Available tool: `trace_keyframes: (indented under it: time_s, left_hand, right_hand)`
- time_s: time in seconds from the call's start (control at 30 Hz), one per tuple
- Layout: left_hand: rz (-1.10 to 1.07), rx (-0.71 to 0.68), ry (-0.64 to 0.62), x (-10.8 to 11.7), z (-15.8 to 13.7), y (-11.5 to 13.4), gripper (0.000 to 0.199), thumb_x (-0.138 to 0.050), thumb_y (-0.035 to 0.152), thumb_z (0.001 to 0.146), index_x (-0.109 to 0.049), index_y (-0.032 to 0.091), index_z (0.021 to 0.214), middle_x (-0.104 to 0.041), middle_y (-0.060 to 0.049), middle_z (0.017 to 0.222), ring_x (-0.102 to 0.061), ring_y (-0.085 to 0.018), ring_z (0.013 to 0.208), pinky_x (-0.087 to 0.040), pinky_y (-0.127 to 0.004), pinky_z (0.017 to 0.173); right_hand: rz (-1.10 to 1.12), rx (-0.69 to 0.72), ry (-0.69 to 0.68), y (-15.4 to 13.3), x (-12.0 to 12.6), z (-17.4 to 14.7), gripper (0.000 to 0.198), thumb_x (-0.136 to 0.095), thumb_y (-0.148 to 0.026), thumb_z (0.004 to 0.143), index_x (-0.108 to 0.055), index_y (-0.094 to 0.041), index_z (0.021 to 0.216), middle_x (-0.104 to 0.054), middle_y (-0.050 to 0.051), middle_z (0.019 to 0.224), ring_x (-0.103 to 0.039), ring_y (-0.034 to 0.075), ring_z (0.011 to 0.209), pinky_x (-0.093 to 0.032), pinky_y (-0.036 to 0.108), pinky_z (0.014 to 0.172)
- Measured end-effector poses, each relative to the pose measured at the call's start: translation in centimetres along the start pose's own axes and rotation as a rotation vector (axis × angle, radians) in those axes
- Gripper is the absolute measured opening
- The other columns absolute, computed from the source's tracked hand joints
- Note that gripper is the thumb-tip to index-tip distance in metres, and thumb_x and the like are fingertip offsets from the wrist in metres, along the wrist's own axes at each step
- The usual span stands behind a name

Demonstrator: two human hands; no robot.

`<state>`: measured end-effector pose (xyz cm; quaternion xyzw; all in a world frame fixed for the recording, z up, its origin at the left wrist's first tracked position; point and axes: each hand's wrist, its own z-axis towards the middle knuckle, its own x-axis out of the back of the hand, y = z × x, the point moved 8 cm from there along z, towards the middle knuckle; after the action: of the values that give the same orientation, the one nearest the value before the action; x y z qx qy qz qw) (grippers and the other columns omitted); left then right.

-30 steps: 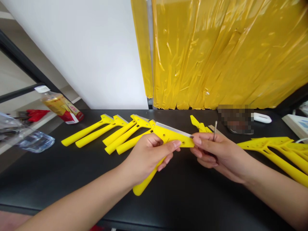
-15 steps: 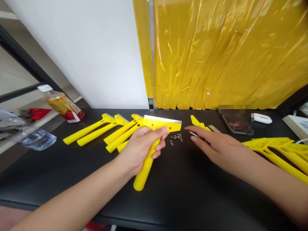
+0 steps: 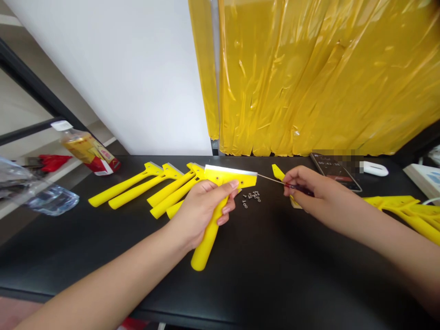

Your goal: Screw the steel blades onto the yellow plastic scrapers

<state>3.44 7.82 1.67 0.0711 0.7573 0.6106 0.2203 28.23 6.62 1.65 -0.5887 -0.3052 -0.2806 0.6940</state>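
My left hand (image 3: 206, 206) is closed around a yellow scraper (image 3: 206, 247), its thumb on the head just under the metal blade. Two small dark holes or screws show in that head. In my right hand (image 3: 305, 188) is a screwdriver (image 3: 271, 179) with a thin shaft and a dark handle; its tip points left, close to the right end of the scraper's blade. I cannot tell whether the tip touches it. On the table between the hands lie several small screws and nuts (image 3: 252, 196). A yellow scraper part (image 3: 277, 172) lies partly hidden behind my right hand.
Several yellow scrapers (image 3: 125, 187) with blades lie in a row to the left. More yellow handles (image 3: 405, 213) are heaped at the right. A phone (image 3: 335, 172) and a white case (image 3: 375, 168) sit at the back right, a drink bottle (image 3: 89, 149) at the back left.
My right hand has closed on the screwdriver and shifted slightly right, with the shaft now swung out toward the scraper. The left hand stays almost where it was.
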Motion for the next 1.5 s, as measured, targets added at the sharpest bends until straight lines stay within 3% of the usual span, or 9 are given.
trace_keyframes:
  time_s: [0.07, 0.17, 0.3, 0.63, 0.97, 1.17, 1.33, 1.5]
  left_hand:
    - [-0.014, -0.002, 0.0, 0.0, 0.0, 0.0, 0.032, -0.08, 0.041, 0.095, -0.063, 0.016, 0.085, -0.051, 0.003, 0.072, -0.042, -0.007, 0.056, -0.034, -0.018, 0.046]
    - [-0.038, -0.02, 0.002, 0.2, 0.1, 0.1, 0.027, -0.081, 0.036, 0.094, -0.065, 0.015, 0.087, -0.054, 0.001, 0.078, -0.043, -0.007, 0.058, -0.034, -0.018, 0.045]
    - [-0.052, -0.026, 0.012, 0.5, 0.3, 0.0, 0.025, -0.081, 0.034, 0.092, -0.066, 0.015, 0.086, -0.053, 0.001, 0.076, -0.044, -0.007, 0.057, -0.034, -0.018, 0.045]
    - [-0.056, -0.002, 0.046, 0.3, 0.3, -0.3, 0.028, -0.083, 0.035, 0.09, -0.065, 0.015, 0.082, -0.051, 0.002, 0.073, -0.043, -0.007, 0.055, -0.033, -0.018, 0.043]
    - [-0.073, -0.001, 0.037, 0.4, 0.4, -0.4, 0.027, -0.085, 0.034, 0.088, -0.066, 0.015, 0.086, -0.056, -0.001, 0.083, -0.044, -0.007, 0.057, -0.033, -0.019, 0.043]
    - [-0.071, -0.003, 0.038, 0.4, 0.4, -0.2, 0.026, -0.084, 0.033, 0.088, -0.066, 0.014, 0.086, -0.056, -0.001, 0.082, -0.044, -0.007, 0.056, -0.033, -0.019, 0.043]
    - [-0.064, -0.004, 0.04, 0.5, 0.5, -0.3, 0.026, -0.084, 0.033, 0.089, -0.067, 0.015, 0.085, -0.054, 0.0, 0.077, -0.044, -0.007, 0.056, -0.033, -0.019, 0.044]
    - [-0.062, -0.01, 0.035, 0.6, 0.4, -0.3, 0.024, -0.082, 0.033, 0.091, -0.067, 0.015, 0.085, -0.055, 0.0, 0.078, -0.044, -0.007, 0.056, -0.034, -0.019, 0.044]
  right_hand:
    - [0.155, 0.001, -0.006, -0.9, 0.2, -0.1, 0.031, -0.066, -0.051, 0.099, -0.073, -0.027, 0.118, -0.081, 0.008, 0.106, -0.075, 0.024, 0.089, -0.057, 0.037, 0.076]
    - [0.353, -0.063, 0.0, -1.8, 0.3, -0.5, 0.043, -0.078, -0.062, 0.091, -0.08, -0.024, 0.11, -0.081, 0.008, 0.092, -0.071, 0.021, 0.074, -0.055, 0.033, 0.065]
    - [0.489, -0.032, 0.074, -2.6, 0.3, -1.0, 0.039, -0.08, -0.062, 0.091, -0.078, -0.024, 0.1, -0.079, 0.005, 0.083, -0.072, 0.019, 0.072, -0.057, 0.03, 0.066]
    - [0.103, 0.307, 0.03, -4.9, -3.2, -1.5, 0.01, -0.064, -0.037, 0.107, -0.072, -0.031, 0.107, -0.08, -0.005, 0.096, -0.073, 0.013, 0.083, -0.056, 0.023, 0.076]
    - [0.032, 0.371, 0.059, -4.8, -3.1, -1.6, 0.006, -0.064, -0.032, 0.108, -0.07, -0.031, 0.111, -0.08, -0.007, 0.098, -0.073, 0.011, 0.082, -0.055, 0.022, 0.077]
    - [-0.04, 0.392, 0.125, -5.3, -1.7, -1.9, 0.006, -0.065, -0.03, 0.107, -0.071, -0.03, 0.108, -0.08, -0.007, 0.095, -0.07, 0.01, 0.074, -0.053, 0.022, 0.071]
    - [-0.044, 0.371, 0.135, -5.5, -0.8, -2.1, 0.01, -0.064, -0.033, 0.106, -0.073, -0.03, 0.106, -0.081, -0.006, 0.096, -0.075, 0.012, 0.083, -0.054, 0.023, 0.074]
    - [-0.033, 0.351, 0.126, -5.7, -0.5, -2.2, 0.011, -0.065, -0.033, 0.105, -0.075, -0.03, 0.103, -0.079, -0.006, 0.089, -0.071, 0.011, 0.073, -0.052, 0.023, 0.067]
